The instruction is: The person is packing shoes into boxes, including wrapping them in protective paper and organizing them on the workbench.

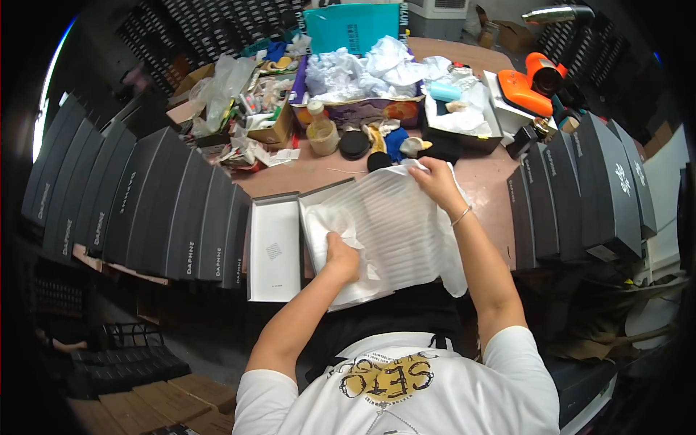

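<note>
In front of me an open shoe box (pixel 319 190) lies beside its upturned lid (pixel 274 250), white inside. A crumpled bundle of white tissue paper (pixel 330 219) sits at the box's left side. My left hand (pixel 344 261) is closed on this bundle, thumb on top, its other fingers mostly hidden. What the bundle wraps, if anything, cannot be seen. With a pinch, my right hand (pixel 437 183) holds up the far right corner of a translucent striped wrapping sheet (pixel 406 232). The sheet spreads over the box's right part and hangs past its near edge.
Dark shoe boxes stand in rows at left (pixel 156 206) and right (pixel 558 192). Behind are a purple carton (pixel 355 112) of crumpled paper, a bottle (pixel 321 134), a round black tin (pixel 354 145), cloths (pixel 395 143), an open box (pixel 464 123) and an orange heat gun (pixel 525 90).
</note>
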The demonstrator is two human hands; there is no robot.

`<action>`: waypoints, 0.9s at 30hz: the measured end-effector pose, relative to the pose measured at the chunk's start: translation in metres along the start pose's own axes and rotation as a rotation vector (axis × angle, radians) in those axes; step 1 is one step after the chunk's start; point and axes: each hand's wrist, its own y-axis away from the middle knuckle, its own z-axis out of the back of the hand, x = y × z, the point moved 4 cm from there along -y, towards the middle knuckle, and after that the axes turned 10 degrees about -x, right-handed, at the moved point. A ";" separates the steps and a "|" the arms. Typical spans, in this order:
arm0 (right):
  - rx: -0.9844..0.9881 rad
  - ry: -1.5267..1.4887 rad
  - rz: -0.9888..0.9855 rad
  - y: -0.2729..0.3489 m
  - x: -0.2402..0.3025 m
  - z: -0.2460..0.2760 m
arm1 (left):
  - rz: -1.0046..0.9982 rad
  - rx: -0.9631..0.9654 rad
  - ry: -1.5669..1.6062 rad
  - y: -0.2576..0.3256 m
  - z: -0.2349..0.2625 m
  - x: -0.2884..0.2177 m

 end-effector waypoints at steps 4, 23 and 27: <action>-0.296 0.034 0.250 0.008 0.033 0.063 | 0.016 -0.283 0.070 0.007 -0.010 0.001; -0.229 0.165 0.400 0.068 0.031 0.120 | -0.249 -0.278 1.363 -0.025 0.048 -0.051; 0.028 -0.016 0.410 0.053 0.146 0.088 | -0.045 0.003 2.363 -0.015 0.041 -0.038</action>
